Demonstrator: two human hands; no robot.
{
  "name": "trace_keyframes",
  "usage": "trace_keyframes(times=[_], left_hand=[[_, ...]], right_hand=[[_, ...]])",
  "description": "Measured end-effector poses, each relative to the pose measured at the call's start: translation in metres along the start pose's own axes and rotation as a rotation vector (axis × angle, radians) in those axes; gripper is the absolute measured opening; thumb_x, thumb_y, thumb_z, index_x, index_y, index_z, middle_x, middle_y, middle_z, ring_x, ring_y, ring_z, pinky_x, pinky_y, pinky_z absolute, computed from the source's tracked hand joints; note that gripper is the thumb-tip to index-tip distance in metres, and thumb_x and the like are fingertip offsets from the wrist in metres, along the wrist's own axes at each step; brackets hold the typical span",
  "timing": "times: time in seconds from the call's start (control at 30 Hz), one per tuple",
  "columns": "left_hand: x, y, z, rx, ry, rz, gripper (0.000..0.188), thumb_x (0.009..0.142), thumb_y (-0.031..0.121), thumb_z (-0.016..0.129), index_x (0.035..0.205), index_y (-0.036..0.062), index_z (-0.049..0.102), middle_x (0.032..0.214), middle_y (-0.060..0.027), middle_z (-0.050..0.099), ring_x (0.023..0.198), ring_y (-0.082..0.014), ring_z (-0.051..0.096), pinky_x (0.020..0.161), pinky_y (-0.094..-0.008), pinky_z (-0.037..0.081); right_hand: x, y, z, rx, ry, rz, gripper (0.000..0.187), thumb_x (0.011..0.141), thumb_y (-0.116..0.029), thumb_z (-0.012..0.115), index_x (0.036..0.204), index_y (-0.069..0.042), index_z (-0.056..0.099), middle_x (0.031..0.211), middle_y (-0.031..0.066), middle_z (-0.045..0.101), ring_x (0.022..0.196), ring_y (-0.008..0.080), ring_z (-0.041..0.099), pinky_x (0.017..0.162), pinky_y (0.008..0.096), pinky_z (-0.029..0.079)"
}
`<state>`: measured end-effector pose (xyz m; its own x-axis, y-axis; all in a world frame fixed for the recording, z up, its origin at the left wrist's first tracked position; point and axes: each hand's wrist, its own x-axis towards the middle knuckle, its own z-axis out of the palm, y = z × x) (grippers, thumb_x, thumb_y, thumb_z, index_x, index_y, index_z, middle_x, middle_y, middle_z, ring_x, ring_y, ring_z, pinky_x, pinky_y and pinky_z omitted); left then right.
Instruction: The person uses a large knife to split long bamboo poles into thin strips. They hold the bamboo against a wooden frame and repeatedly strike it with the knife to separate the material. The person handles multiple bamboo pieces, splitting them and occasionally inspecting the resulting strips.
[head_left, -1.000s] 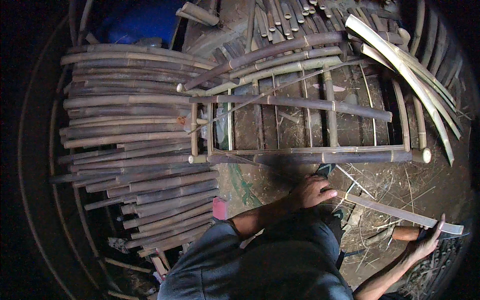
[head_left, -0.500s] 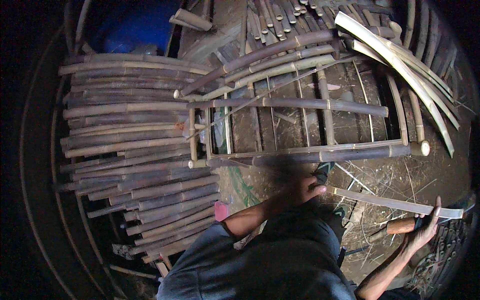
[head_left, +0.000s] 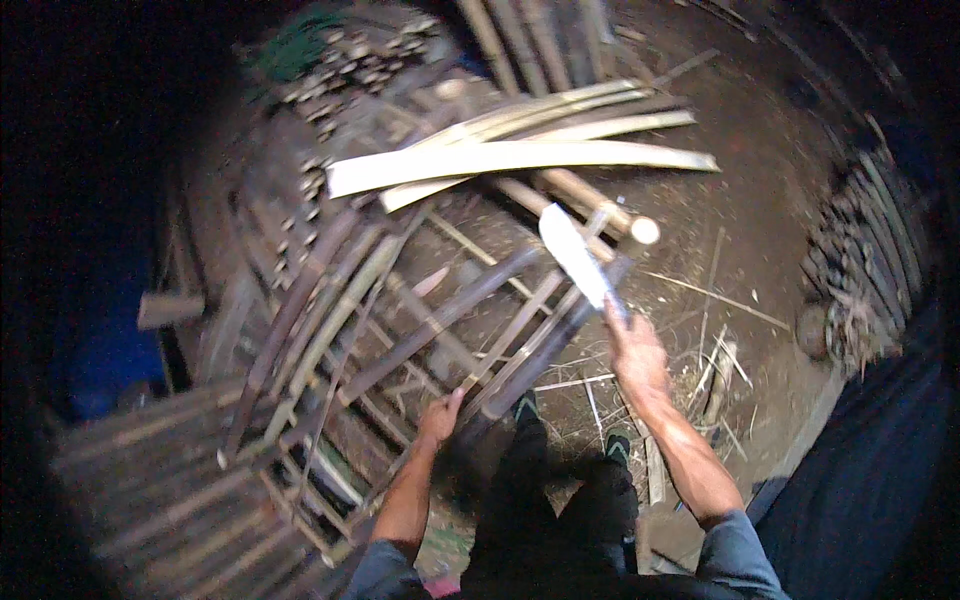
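My right hand (head_left: 640, 360) is wrapped round the handle of a machete (head_left: 572, 252), its broad pale blade pointing up and away to the left. My left hand (head_left: 438, 418) grips the near end of a split bamboo strip (head_left: 520, 318). From there the strip slants away to the upper right, its far part passing behind the blade. Below and beyond it lies a bamboo frame (head_left: 545, 355) with dark poles and thin crosspieces. The picture is smeared by motion, so whether blade and strip touch cannot be told.
Pale split bamboo lengths (head_left: 520, 158) lie across the frame's far end. A row of bamboo poles (head_left: 180, 510) spreads at the lower left. Bundled sticks (head_left: 865, 250) and dark cloth (head_left: 870, 450) are at the right. Shavings (head_left: 715, 375) litter the ground near my feet.
My view has swung to the right. My right hand has left the strip's far end and now holds the machete. My left hand still holds the strip, now over the frame.
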<state>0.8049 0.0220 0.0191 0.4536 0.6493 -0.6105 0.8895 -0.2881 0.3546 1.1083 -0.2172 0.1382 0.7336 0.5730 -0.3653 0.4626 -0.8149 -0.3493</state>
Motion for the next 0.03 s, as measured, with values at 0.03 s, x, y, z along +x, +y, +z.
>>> trace_keyframes(times=[0.03], left_hand=[[0.0240, -0.0036, 0.0110, -0.081, -0.104, 0.001, 0.074, 0.089, 0.069, 0.039, 0.115, 0.0054, 0.067, 0.115, -0.0276, 0.062, 0.125, -0.0383, 0.049, 0.108, -0.0395, 0.034]], right_hand=[[0.0271, 0.0106, 0.0248, -0.154, -0.062, -0.043, 0.063, 0.091, -0.010, 0.061, 0.147, -0.016, 0.034, 0.111, 0.0147, 0.059, 0.100, 0.0345, 0.059, 0.090, 0.0424, 0.048]])
